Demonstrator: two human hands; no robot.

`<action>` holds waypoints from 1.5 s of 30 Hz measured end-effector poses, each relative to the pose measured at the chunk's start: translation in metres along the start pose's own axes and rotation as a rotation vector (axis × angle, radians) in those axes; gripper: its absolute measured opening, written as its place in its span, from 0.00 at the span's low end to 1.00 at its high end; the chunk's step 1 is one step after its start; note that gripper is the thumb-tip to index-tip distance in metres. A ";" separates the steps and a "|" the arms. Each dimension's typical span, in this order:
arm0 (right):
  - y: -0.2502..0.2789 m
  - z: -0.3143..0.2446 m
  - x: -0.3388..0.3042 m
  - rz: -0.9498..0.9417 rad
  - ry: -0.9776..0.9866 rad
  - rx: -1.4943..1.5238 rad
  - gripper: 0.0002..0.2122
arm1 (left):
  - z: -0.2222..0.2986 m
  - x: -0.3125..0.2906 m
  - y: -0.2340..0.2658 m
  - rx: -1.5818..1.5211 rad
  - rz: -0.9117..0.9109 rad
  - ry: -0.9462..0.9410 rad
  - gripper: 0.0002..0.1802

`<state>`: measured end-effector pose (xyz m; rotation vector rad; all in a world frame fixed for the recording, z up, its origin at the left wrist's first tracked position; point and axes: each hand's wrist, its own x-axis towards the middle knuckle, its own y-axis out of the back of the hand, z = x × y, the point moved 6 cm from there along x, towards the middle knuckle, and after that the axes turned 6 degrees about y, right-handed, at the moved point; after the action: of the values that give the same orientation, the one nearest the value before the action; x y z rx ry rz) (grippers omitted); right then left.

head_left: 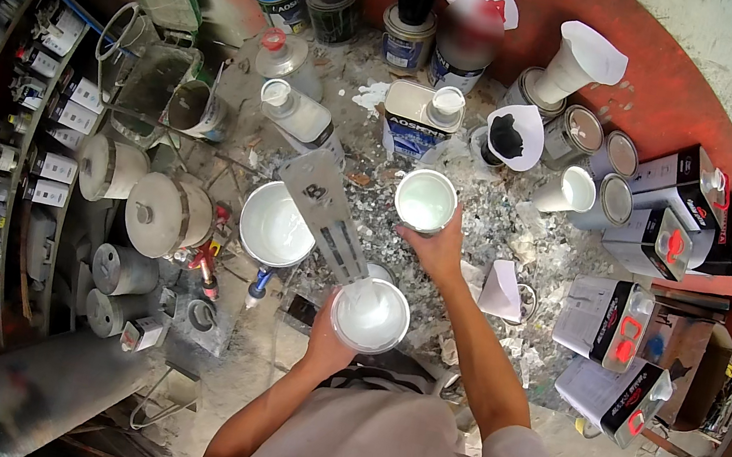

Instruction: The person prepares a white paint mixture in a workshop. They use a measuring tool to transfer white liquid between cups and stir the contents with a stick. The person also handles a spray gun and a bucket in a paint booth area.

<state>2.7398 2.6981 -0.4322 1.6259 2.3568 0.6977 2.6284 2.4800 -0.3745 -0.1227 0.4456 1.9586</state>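
Note:
My left hand [328,341] is wrapped round a white cup [381,321] of white paint, close to my body. A wide grey mixing stick [322,211] with slots stands tilted in that cup, its top leaning away to the left. Farther forward, my right hand [442,250] grips a second white cup [426,200] that contains a pale, slightly greenish liquid. To the left of the cups, a larger white tub [277,225] has white paint inside and along its wall. Both cups are roughly upright.
Paint-spattered worktop [485,220] lies beneath. Metal cans with paper strainers [590,55] line the back; a rectangular tin [419,120] stands ahead. Rectangular cans with red caps [604,320] stand right. Lidded pots [163,214] and a spray gun [204,267] are left, beyond them shelves [32,121].

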 end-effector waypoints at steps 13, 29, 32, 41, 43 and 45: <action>0.136 -0.152 0.016 -0.380 0.075 0.513 0.27 | 0.067 0.040 -0.016 0.117 -0.146 -0.138 0.31; 0.250 -0.258 0.027 0.327 0.489 0.475 0.05 | 0.225 0.114 0.043 0.483 -0.118 -0.519 0.35; 0.254 -0.248 0.024 0.470 0.462 0.533 0.04 | 0.233 0.142 0.058 0.602 -0.173 -0.570 0.37; 0.246 -0.190 -0.003 0.605 0.327 0.510 0.05 | 0.195 0.187 0.064 0.841 -0.254 -0.452 0.38; 0.237 -0.177 -0.007 0.587 0.275 0.498 0.06 | 0.187 0.192 0.062 0.845 -0.251 -0.467 0.36; 0.225 -0.167 -0.008 0.541 0.235 0.488 0.06 | 0.183 0.196 0.058 0.865 -0.243 -0.481 0.35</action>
<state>2.8603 2.7101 -0.1792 2.5766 2.3782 0.4233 2.5147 2.6941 -0.2468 0.7892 0.8589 1.3520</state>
